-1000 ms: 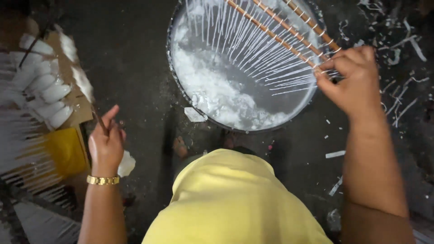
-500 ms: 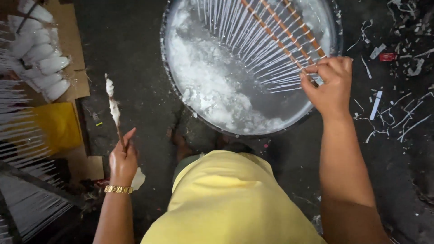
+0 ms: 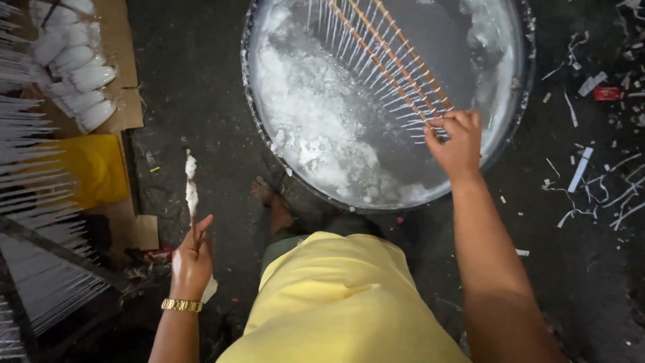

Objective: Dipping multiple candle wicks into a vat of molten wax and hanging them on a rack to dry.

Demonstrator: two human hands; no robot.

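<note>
My right hand (image 3: pixel 457 140) grips the near end of a wooden rack of thin white-coated sticks (image 3: pixel 383 64), which lies slanted over a large round metal basin (image 3: pixel 250 101) holding white wet powder. My left hand (image 3: pixel 191 259), with a gold bracelet at the wrist, holds a thin stick caked in white lumps (image 3: pixel 191 191) upright over the dark floor, left of the basin. My yellow shirt fills the bottom centre, and a bare foot (image 3: pixel 269 202) shows below the basin's rim.
Rows of white-coated sticks (image 3: pixel 33 195) lie on racks at the left edge. White lumps (image 3: pixel 74 74) rest on cardboard (image 3: pixel 124 67) at the top left, beside a yellow cloth (image 3: pixel 94 168). White scraps (image 3: pixel 591 175) and a small red item (image 3: pixel 608 93) litter the dark floor at right.
My left hand has picked up a white-caked stick and now holds it upright. My right hand stays on the rack over the basin; the view has shifted towards the basin.
</note>
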